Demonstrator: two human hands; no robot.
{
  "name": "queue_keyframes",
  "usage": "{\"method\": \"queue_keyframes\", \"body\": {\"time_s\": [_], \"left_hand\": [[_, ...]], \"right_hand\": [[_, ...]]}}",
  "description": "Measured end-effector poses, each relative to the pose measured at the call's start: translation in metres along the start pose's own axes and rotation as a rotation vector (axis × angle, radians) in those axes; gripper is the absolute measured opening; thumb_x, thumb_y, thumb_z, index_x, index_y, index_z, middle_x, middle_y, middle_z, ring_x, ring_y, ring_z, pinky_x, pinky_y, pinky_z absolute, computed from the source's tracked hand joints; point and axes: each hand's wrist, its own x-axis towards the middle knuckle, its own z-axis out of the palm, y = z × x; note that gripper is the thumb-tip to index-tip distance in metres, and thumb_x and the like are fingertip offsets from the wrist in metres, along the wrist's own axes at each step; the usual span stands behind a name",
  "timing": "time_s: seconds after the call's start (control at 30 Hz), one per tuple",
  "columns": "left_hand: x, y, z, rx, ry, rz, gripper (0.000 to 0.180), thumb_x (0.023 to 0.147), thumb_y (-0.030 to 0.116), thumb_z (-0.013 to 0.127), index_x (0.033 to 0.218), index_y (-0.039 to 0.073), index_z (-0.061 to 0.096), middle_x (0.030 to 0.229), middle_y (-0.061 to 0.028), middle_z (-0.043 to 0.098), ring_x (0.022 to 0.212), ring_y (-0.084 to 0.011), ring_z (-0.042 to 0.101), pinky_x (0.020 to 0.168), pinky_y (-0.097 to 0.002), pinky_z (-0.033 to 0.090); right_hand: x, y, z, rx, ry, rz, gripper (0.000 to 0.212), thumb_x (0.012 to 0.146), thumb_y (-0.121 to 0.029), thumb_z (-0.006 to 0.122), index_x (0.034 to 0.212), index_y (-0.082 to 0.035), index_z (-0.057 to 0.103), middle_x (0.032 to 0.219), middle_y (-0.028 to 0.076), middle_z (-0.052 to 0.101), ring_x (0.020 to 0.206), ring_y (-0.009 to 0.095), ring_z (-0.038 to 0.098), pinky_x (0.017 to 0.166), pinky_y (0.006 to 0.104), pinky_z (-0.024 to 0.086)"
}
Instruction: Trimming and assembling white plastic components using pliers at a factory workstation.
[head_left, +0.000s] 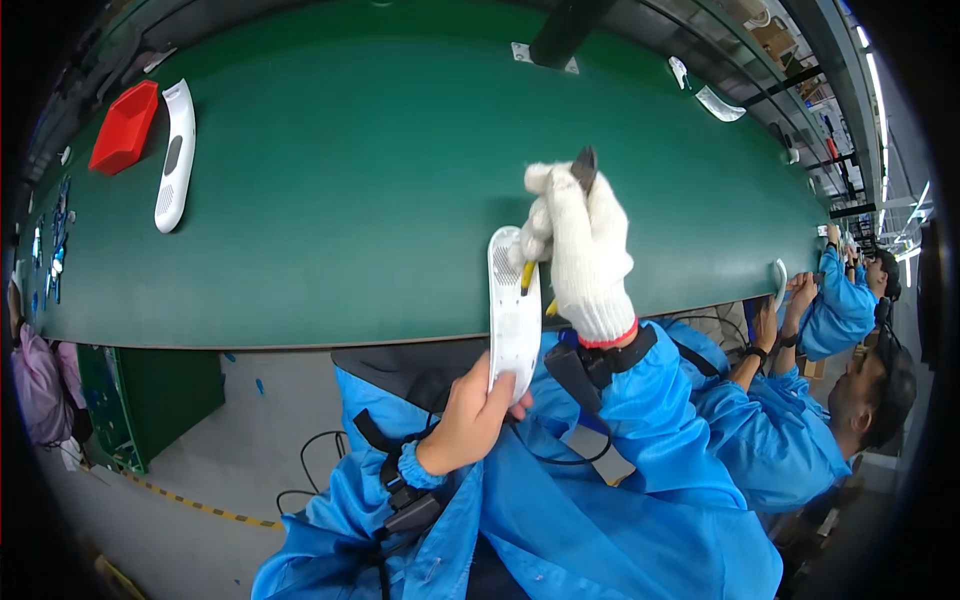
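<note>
My bare left hand [468, 415] grips the lower end of a long white plastic shell [515, 320]. The shell has a rounded top with a patch of small holes, and it stands out over the table's near edge. In a white knitted glove, my right hand [585, 245] is closed round a pair of pliers [585, 170]. Their dark tip sticks up above the fist, and yellow handle ends show below it. The gloved fingers are beside the shell's upper end; whether they touch it I cannot tell.
On the green table [350, 200], a second white shell [176, 160] lies at left beside a red tray [125, 128]. Small blue scraps [58, 240] lie farther left. White pieces [720, 105] sit at far right, near a dark post [570, 35]. Co-workers in blue [770, 430] sit to my right.
</note>
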Motion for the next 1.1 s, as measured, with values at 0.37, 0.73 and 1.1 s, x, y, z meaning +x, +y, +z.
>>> {"method": "queue_keyframes", "body": {"time_s": [0.37, 0.73, 1.1], "left_hand": [[0.028, -0.012, 0.017, -0.128, 0.164, 0.018, 0.031, 0.108, 0.016, 0.037, 0.114, -0.008, 0.057, 0.084, -0.0108, 0.068, 0.07, -0.0149, 0.064, 0.068, -0.0294, 0.052], [0.029, -0.006, 0.012, -0.151, 0.192, 0.007, 0.03, 0.106, 0.014, 0.043, 0.119, -0.008, 0.059, 0.081, -0.0108, 0.07, 0.067, -0.0122, 0.064, 0.066, -0.029, 0.053], [0.027, -0.006, 0.01, -0.034, 0.213, 0.063, 0.029, 0.105, 0.013, 0.044, 0.119, -0.007, 0.059, 0.08, -0.0096, 0.069, 0.068, -0.0116, 0.064, 0.064, -0.029, 0.051]], "right_hand": [[-0.029, 0.003, -0.003, 0.027, 0.033, 0.086, 0.028, 0.106, -0.025, 0.05, 0.11, 0.002, 0.058, 0.069, 0.004, 0.051, 0.055, 0.017, 0.055, 0.053, 0.0355, 0.053], [-0.037, 0.014, 0.015, -0.019, 0.127, 0.018, 0.025, 0.106, -0.024, 0.051, 0.112, -0.001, 0.059, 0.068, 0.004, 0.054, 0.054, 0.015, 0.054, 0.051, 0.0306, 0.047], [-0.032, 0.017, 0.019, -0.005, 0.192, 0.006, 0.025, 0.105, -0.022, 0.052, 0.113, 0.001, 0.057, 0.067, 0.004, 0.051, 0.051, 0.014, 0.051, 0.049, 0.0326, 0.05]]}}
